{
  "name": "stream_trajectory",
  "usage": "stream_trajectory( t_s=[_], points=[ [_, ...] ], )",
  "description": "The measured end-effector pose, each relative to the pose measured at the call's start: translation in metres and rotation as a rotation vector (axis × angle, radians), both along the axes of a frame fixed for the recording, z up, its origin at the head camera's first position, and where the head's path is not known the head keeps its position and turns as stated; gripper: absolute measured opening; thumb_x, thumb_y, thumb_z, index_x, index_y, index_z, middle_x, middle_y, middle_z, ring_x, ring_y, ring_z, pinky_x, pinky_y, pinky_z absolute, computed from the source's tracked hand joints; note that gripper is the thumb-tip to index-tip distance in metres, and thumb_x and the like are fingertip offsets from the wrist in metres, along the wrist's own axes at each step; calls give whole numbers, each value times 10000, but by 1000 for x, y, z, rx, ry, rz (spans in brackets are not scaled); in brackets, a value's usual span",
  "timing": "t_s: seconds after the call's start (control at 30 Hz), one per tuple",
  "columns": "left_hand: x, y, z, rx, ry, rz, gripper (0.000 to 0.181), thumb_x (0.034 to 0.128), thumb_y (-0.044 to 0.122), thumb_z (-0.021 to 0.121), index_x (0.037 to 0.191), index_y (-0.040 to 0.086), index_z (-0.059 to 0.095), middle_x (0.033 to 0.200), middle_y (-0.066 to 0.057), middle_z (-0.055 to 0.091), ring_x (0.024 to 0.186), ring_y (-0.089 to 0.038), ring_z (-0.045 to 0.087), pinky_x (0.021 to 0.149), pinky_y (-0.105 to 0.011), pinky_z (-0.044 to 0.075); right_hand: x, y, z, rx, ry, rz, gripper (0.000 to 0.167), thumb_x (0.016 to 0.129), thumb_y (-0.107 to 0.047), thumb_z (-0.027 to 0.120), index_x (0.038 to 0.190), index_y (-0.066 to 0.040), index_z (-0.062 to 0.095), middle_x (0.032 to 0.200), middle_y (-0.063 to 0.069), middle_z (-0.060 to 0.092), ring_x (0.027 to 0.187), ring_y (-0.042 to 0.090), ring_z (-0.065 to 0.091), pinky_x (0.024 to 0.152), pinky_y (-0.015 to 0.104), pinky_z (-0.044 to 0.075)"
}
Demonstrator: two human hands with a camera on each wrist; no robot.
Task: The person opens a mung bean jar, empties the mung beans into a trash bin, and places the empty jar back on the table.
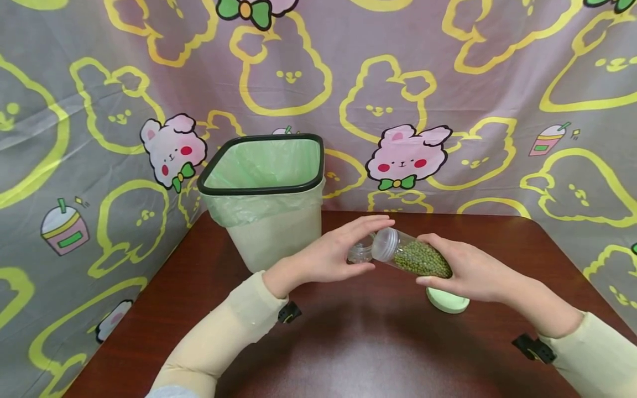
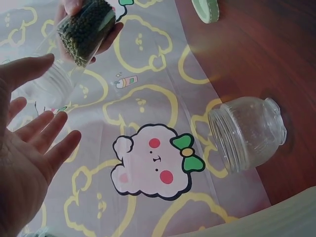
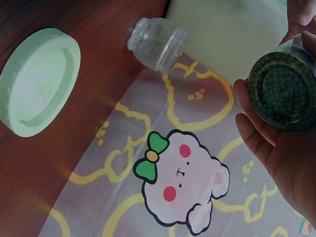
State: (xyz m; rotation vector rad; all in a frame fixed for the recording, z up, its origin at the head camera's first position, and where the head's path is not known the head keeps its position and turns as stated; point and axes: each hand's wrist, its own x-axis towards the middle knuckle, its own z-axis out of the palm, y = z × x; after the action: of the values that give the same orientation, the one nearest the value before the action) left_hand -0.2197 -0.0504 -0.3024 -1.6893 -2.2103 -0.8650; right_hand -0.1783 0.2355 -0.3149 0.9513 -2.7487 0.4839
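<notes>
My right hand (image 1: 478, 271) grips a clear bottle (image 1: 415, 255) part full of small green beans, tilted so that its translucent screw-top end (image 1: 385, 245) points left. Around that end, my left hand (image 1: 333, 251) reaches with straight, spread fingers. In the left wrist view its thumb (image 2: 34, 69) overlaps the bottle's top; whether it touches is unclear. Behind the hands, an open clear glass jar (image 2: 249, 133) stands upright on the table, partly hidden in the head view. A light green round lid (image 1: 448, 301) lies on the table under the right hand.
A pale bin (image 1: 278, 237) with a black rim and a green plastic liner stands left of the hands, close behind the left one. The dark brown table (image 1: 358, 354) meets a patterned cloth (image 1: 338, 105) at the back and sides.
</notes>
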Motion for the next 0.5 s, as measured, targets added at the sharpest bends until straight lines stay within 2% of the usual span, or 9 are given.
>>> stream_trajectory(
  t_s=[0.1,0.33,0.5],
  points=[
    [0,0,0,-2,6,-13,735,835,57,746,1467,99,373,1498,-55,364,1358,-73,311,1068,-237,320,0,-1,1,2,-5,0,680,809,-567,716,1271,-125,484,994,-68,603,820,47,566,696,332,518],
    [-1,2,-1,4,15,-14,630,865,42,715,1431,54,438,1443,-77,459,1290,-82,419,1033,-211,357,1,-1,1,-5,-17,5,679,811,-570,712,1277,-132,481,996,-73,601,824,45,567,692,328,520],
    [0,1,-1,-4,-30,8,641,869,82,732,1439,50,441,1426,-89,487,1258,-91,465,1013,-208,378,2,-1,0,-2,-3,9,670,814,-563,714,1277,-139,479,991,-80,599,818,36,566,688,324,517]
  ],
)
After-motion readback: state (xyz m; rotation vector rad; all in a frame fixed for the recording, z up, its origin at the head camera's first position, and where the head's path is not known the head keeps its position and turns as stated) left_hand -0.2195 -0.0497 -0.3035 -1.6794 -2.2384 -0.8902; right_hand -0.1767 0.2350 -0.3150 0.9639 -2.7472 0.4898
